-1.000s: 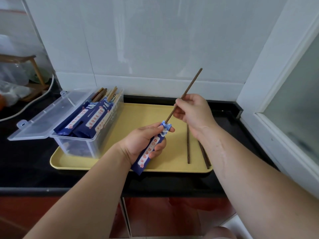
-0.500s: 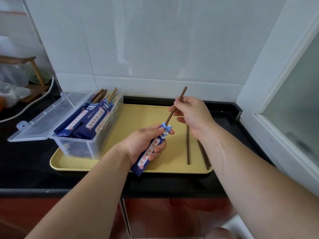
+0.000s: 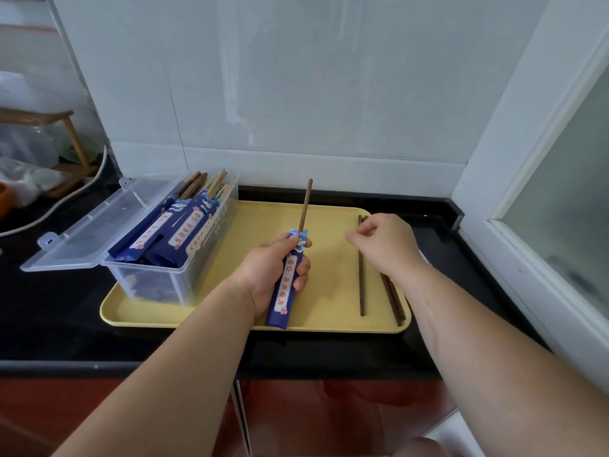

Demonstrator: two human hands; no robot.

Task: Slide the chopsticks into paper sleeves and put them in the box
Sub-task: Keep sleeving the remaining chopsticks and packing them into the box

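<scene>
My left hand (image 3: 270,272) grips a blue paper sleeve (image 3: 286,285) over the yellow tray (image 3: 329,321). A dark brown chopstick (image 3: 305,206) stands partly inside the sleeve, its top end sticking out. To the right, my right hand (image 3: 384,245) hovers with loosely curled fingers and holds nothing. Under and beside that hand lie loose dark chopsticks (image 3: 362,285) on the tray. The clear plastic box (image 3: 171,258) sits on the tray's left part, lid open, with several sleeved chopsticks (image 3: 184,229) inside.
The tray sits on a black counter (image 3: 49,308) against a white tiled wall. A white cable (image 3: 66,199) and a wooden rack (image 3: 71,133) lie at far left. A white window frame (image 3: 527,192) bounds the right side.
The chopstick has slid deeper into the sleeve. My right hand has let go of it and moved right and down, over the loose chopsticks.
</scene>
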